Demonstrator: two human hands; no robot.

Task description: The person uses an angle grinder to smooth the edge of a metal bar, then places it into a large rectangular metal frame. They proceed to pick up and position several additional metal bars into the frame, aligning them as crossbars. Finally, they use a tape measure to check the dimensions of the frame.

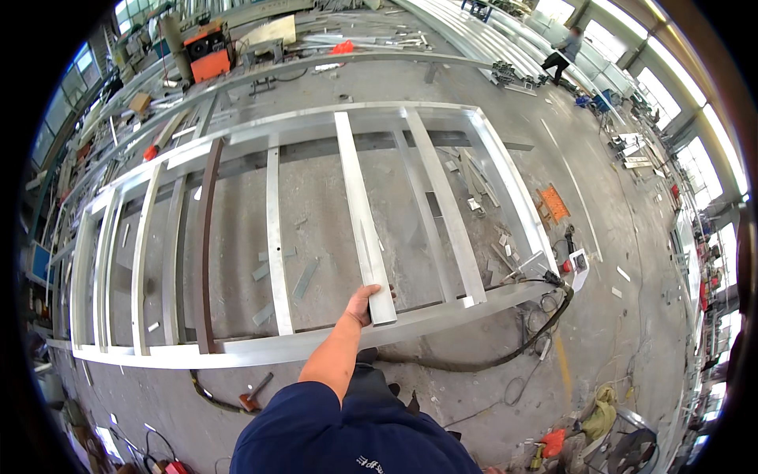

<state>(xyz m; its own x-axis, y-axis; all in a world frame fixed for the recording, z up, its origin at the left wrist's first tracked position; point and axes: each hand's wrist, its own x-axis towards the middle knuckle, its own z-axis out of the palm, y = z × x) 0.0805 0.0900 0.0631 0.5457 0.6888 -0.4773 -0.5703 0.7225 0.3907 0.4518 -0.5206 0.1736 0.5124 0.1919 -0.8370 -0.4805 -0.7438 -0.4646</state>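
Observation:
My left hand (364, 304) is closed around the near end of a silver metal bar (359, 197), thumb on top and fingertips showing at its right side. The bar lies across a large rectangular metal frame (284, 350), from the far rail to the near rail. Several other crossbars span the frame, among them a dark brown one (209, 245) to the left and a silver one (450, 213) to the right. My right hand is out of sight.
A black cable with a torch-like end (553, 278) rests at the frame's right corner. Beyond it stands an orange stool (554, 204). A hammer (255, 393) lies on the floor near me. Metal offcuts (306, 276) lie beneath the frame. A person (564, 55) is at the far right.

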